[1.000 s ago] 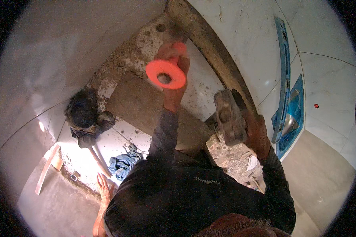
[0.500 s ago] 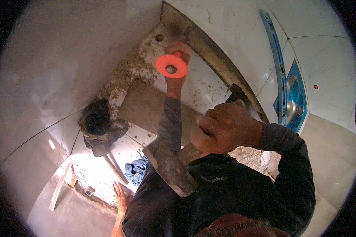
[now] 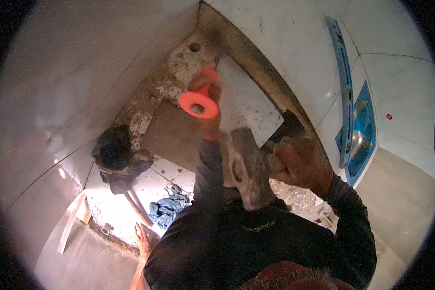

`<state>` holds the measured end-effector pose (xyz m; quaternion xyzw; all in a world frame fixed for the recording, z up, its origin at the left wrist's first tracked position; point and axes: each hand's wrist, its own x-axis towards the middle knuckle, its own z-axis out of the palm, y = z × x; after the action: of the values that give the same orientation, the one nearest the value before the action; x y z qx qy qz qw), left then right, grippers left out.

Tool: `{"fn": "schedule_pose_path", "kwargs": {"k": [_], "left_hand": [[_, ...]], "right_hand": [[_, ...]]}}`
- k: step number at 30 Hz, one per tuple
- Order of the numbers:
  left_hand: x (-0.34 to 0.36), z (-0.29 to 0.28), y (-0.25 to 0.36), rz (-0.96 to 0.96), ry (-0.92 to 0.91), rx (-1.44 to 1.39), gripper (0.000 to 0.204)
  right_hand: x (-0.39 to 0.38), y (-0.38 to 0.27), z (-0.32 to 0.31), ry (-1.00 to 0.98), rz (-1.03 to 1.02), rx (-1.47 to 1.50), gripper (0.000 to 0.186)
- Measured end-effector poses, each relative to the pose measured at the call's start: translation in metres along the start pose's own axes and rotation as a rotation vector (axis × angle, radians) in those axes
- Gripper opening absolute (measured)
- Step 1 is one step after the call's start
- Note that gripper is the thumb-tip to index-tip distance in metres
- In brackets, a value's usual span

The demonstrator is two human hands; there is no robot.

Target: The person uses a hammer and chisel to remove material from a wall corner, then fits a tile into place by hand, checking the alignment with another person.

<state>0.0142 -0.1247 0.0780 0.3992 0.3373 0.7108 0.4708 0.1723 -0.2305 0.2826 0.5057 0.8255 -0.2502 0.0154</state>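
Near the corner between tiled walls, my left hand (image 3: 206,86) is closed around a chisel with a bright orange-red guard (image 3: 197,103); its blurred dark end points toward the base of the far wall. My right hand (image 3: 302,159) grips a short wooden handle of a heavy hammer, whose worn, blurred head (image 3: 249,166) is in front of my chest, below and right of the chisel. A grey board or slab (image 3: 166,133) lies on the dirty floor under my left arm, beside a pale tile (image 3: 246,96).
Left are a dark bundle (image 3: 116,154) with a pole, a crumpled blue cloth (image 3: 166,210) and another person's hand (image 3: 141,241). Rubble (image 3: 287,191) lies below my right hand. On the right wall are a blue spirit level (image 3: 343,96) and a blue-edged panel with metal (image 3: 360,137).
Since half a second ago, the hammer head has risen away from my body and my right hand has shifted right. My left hand and chisel have come slightly down and left.
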Motion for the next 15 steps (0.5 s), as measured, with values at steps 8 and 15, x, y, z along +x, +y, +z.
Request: {"fn": "schedule_pose_path", "kwargs": {"k": [8, 15], "left_hand": [[0.056, -0.010, -0.023, 0.132, -0.054, 0.245, 0.012], [0.049, -0.002, -0.014, 0.144, -0.056, 0.221, 0.014]], "right_hand": [[0.037, 0.018, 0.016, 0.149, -0.011, 0.128, 0.048], [0.068, -0.006, -0.002, 0.176, -0.211, 0.034, 0.047]]}}
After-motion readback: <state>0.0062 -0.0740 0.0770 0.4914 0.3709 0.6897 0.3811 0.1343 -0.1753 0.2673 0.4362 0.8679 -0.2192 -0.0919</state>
